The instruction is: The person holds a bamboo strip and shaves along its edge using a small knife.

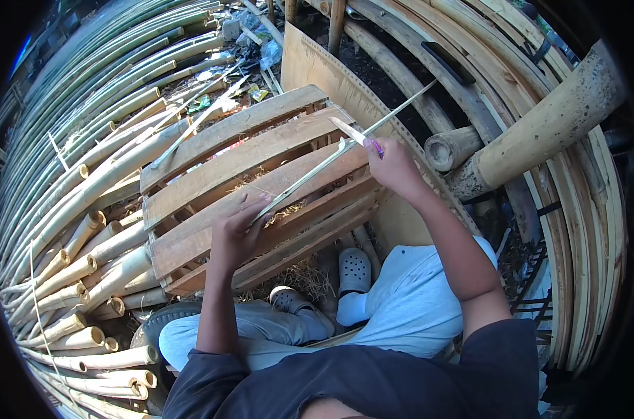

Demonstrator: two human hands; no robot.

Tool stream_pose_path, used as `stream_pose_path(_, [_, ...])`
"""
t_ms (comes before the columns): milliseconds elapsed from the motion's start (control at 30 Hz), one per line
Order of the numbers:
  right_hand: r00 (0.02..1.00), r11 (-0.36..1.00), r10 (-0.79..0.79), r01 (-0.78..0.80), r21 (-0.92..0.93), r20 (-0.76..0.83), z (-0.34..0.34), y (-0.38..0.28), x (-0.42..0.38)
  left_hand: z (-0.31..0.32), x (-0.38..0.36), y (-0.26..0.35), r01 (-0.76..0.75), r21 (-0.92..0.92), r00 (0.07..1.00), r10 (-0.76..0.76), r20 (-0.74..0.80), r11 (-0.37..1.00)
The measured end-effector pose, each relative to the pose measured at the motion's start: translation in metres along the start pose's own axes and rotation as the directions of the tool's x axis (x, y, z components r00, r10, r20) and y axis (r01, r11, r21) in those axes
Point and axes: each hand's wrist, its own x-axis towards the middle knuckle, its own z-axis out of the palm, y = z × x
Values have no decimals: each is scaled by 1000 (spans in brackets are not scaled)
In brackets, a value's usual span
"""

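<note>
My left hand (238, 229) is closed around the lower end of a thin bamboo strip (308, 174), which slants up to the right over a slatted wooden crate (212, 192). In my right hand (394, 167) is a knife (347, 130) with a purple handle, its blade pointing up and left. The blade lies at the strip, and a pale curl of shaving (343, 145) stands up just beside it. The strip's far end reaches past my right hand toward the wooden beams.
Stacked bamboo poles (86, 262) fill the left side. A thick bamboo post (540, 119) leans at the right, near long curved-looking planks (575, 230). A plywood sheet (310, 59) stands behind the crate. A dark phone-like object (448, 63) rests on a beam. Shavings lie around my clogs (355, 269).
</note>
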Motion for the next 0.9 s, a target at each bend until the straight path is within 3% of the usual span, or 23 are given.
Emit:
stream_pose_path(100, [998,999,22,-20,30,-54,22,7,-11,5,-9,1,-42,-13,996,41,-80,999])
stream_pose_path(167, [977,992,-101,112,51,-189,44,15,-11,4,-6,-2,-47,4,999,47,-25,999])
stream_pose_path(233, [967,978,-189,201,59,-170,27,15,-1,3,-2,-1,-108,34,993,110,-42,994])
stream_pose_path(300, [992,990,106,-112,85,73,10,4,3,1,-2,-3,-160,64,985,163,-55,985])
stream_pose_path(333, [980,972,-124,151,181,-152,36,14,1,1,-3,-5,-226,108,972,231,-43,968])
stream_pose_path(467, [988,987,-72,91,133,-137,31,10,-1,0,-2,-5,-320,181,944,330,-26,930])
stream_pose_path(567, [1000,978,-7,7,206,-2,30,12,2,2,-2,-1,-363,212,928,372,-3,907])
stream_pose_path(667, [988,991,-102,112,74,-120,41,2,-12,3,-3,-6,-395,252,915,401,30,883])
stream_pose_path(800, [997,999,-33,35,28,-76,31,-5,-17,1,-3,-1,-339,239,937,350,-1,910])
stream_pose_path(900, [992,997,-22,30,67,-128,36,-2,-21,0,-3,-2,-358,239,931,365,14,903])
